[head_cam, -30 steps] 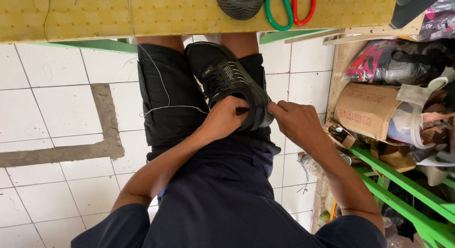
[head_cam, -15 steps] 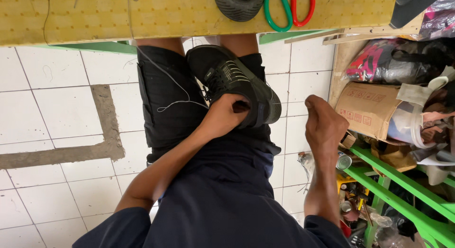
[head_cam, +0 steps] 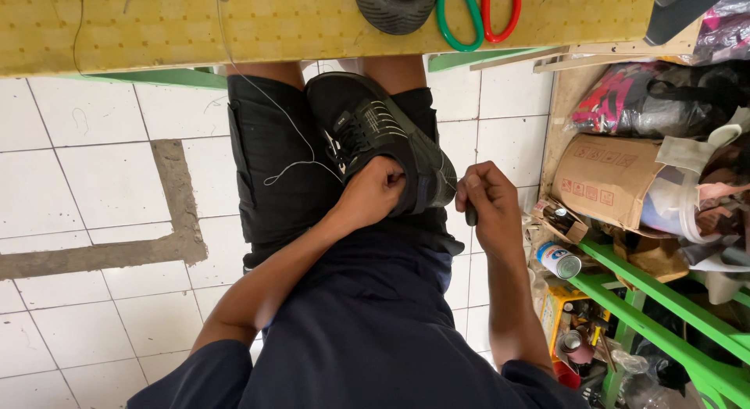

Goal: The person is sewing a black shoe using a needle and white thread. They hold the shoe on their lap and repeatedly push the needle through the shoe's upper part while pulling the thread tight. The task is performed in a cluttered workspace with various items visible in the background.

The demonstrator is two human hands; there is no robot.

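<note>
The left hand (head_cam: 376, 192) is clamping a black shoe (head_cam: 379, 139) against the lap, fingers curled over its heel. Just beside it, the right hand (head_cam: 486, 196) is pinching a dark tool, tugging white thread (head_cam: 273, 112). That thread may snag or snap.

Yellow patterned tabletop (head_cam: 234, 26) along the upper edge, green framing seen beneath it. Lying on it: part of a black shoe sole (head_cam: 394, 4) and a pair of scissors (head_cam: 478, 14) with one green and one red handle, just beside each other. White tiled floor (head_cam: 86, 182) below, crossed by a grey cement strip (head_cam: 168, 214). Black shoe (head_cam: 375, 135) is carried on the lap (head_cam: 273, 167), on dark shorts.
</note>
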